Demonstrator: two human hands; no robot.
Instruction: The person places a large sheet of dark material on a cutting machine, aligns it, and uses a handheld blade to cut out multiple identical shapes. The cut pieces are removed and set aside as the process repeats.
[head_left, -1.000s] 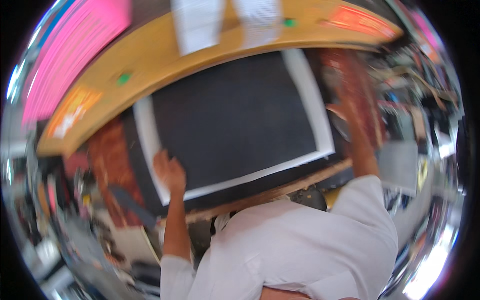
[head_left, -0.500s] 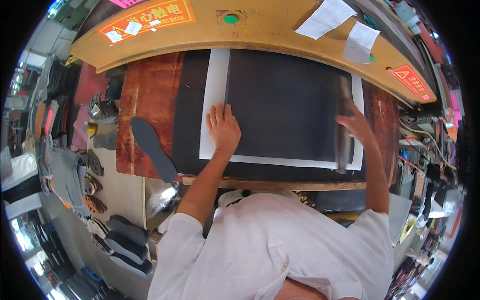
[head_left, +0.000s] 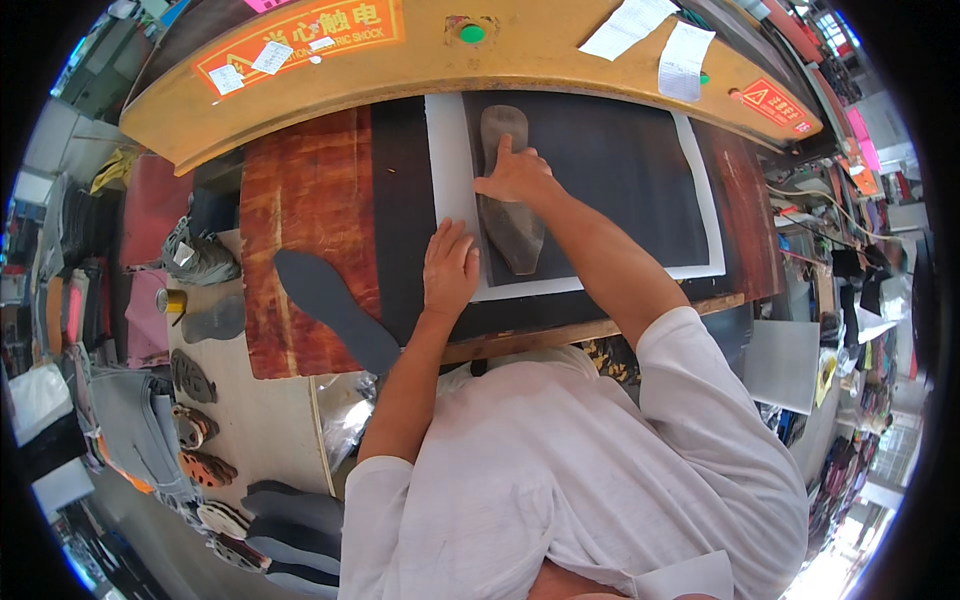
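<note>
On the left part of a black sheet (head_left: 620,180), near its edge, a dark brown sole-shaped block (head_left: 514,240), lying flat with its tapered end toward the person's body. Over its upper middle, the right hand (head_left: 517,178), thumb and forefinger spread apart, other fingers bent; impossible to tell whether gripping or only resting there. Just left and nearer the body, the left hand (head_left: 450,270), palm down at the white border (head_left: 450,150), fingers close together and lightly bent, apart from the block. Beneath the border, a wider dark mat (head_left: 400,180) on a red-brown board (head_left: 300,180). Slanting across board and mat, a dark grey sole (head_left: 335,308). Above, a yellow beam (head_left: 540,50) with a green button (head_left: 472,34) and white papers (head_left: 686,62). Farther left, assorted shoe parts (head_left: 205,467) on a pale shelf (head_left: 270,420).
</note>
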